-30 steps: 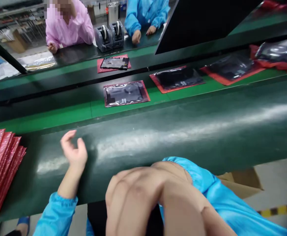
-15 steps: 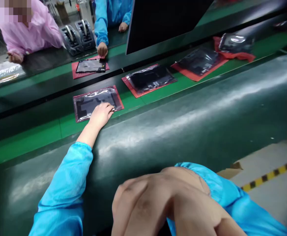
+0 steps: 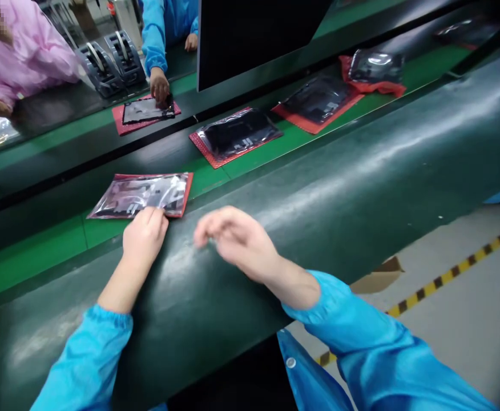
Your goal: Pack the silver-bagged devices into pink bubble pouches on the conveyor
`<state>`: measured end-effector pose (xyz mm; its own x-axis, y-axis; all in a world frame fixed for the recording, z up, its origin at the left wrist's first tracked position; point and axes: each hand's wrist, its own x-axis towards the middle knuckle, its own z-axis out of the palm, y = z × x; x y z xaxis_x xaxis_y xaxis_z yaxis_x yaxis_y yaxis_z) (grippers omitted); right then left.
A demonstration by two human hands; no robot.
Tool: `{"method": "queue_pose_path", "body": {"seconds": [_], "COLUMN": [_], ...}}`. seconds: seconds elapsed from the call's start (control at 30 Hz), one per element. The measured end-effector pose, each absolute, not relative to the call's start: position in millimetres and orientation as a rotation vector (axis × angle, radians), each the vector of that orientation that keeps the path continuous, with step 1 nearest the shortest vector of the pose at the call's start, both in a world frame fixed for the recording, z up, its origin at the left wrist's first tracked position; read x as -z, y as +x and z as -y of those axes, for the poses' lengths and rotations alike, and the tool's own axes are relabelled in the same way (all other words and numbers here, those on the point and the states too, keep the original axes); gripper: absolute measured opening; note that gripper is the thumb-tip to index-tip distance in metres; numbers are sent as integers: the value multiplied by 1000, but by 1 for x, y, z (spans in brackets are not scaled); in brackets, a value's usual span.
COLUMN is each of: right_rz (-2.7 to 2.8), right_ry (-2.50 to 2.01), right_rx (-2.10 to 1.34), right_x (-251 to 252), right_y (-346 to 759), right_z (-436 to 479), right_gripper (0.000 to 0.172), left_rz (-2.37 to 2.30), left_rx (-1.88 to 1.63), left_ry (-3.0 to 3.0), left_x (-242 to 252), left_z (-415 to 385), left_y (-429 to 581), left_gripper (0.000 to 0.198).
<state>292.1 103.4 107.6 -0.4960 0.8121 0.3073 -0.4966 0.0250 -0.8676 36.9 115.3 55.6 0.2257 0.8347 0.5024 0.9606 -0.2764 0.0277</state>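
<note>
I log: left hand [image 3: 144,242] fingers on near edge of flat red-rimmed silver plastic bag [image 3: 141,195], grip unclear | bag now swung askew on green conveyor belt [image 3: 40,257] | right hand [image 3: 233,237] raised, open, holding nothing

Green conveyor belt [image 3: 31,262] with red-edged pouches [image 3: 141,195]

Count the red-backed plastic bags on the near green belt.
5: first bag under the left hand; second bag, third bag, fourth bag running right; dim fifth bag far upper right. More may lie out of view.
</note>
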Motion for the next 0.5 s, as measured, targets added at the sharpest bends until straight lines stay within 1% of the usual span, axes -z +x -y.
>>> {"method": "queue_pose_path", "body": {"seconds": [0.07, 0.1, 0.17, 0.23, 0.3, 0.4, 0.47, 0.5], "right_rz": [1200, 1171, 1065, 1000, 992, 1010, 1053, 1091], "right_ry": [-769, -898, -1069, -1097, -1052, -976, -865, -784], "right_rx": [-1634, -1640, -1639, -1727, -1841, -1914, -2063, -2189], "right_x": [-75, -60, -40, -33, -36, -47, -50, -49], "right_y": [267, 256, 239, 231, 229, 232, 230, 228], "right_z": [-136, -148, -163, -167, -165, -158, -155, -155], "right_gripper": [25, 24, 32, 39, 40, 42, 46, 47], "left_rz": [1567, 1529, 1505, 1548, 1583, 1534, 1519, 1522], "left_rx": [823, 910, 1066, 1190, 1279, 1350, 1371, 1371], "left_ry": [-2155, -2132, -2084, -2094, -2208, -2414, -2468, -2473], "left_x": [-49, -45, -37, -33, -34, -43, -47, -47], "left_z": [-71, -52, -26, -14, -12, -12, -11, -11], "left_y": [33, 32, 29, 26, 22, 16, 13, 12], "left_gripper": [16, 14, 14, 13, 15, 22, 24, 23]}}
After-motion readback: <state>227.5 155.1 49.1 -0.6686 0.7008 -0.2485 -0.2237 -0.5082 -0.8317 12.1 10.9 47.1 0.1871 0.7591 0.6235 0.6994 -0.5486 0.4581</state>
